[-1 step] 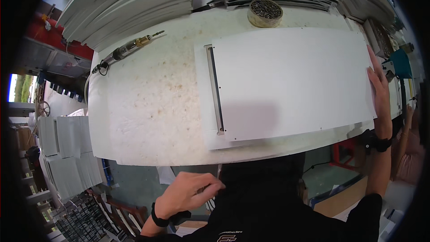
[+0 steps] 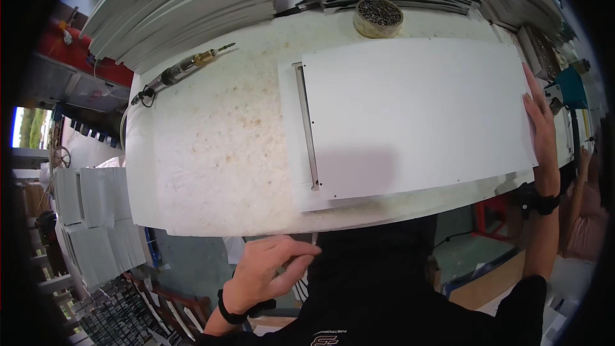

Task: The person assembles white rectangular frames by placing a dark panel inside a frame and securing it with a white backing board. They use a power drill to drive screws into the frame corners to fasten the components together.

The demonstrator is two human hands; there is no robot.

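A large white panel (image 2: pixel 416 109) with small dark holes along its edges lies on the worktable. My right hand (image 2: pixel 542 129) rests against its right edge, fingers stretched out and touching it. A narrow metal strip (image 2: pixel 306 128) runs along the panel's left edge. Under both, part of another white sheet (image 2: pixel 292 115) shows. My left hand (image 2: pixel 269 272) is in front of the table's near edge, off the panel. Its thumb and forefinger are pinched together; whatever may be between them is too small to make out.
A pen-shaped power screwdriver (image 2: pixel 182 70) lies at the left of the stained worktable (image 2: pixel 218 154). A round tub of small metal pieces (image 2: pixel 378 18) stands behind the panel. Stacked sheets (image 2: pixel 186 6) line the back. At far right, another person's arm (image 2: pixel 580 198) shows.
My left hand has risen slightly toward the table's near edge, fingers still pinched. The right hand stays against the panel's edge.
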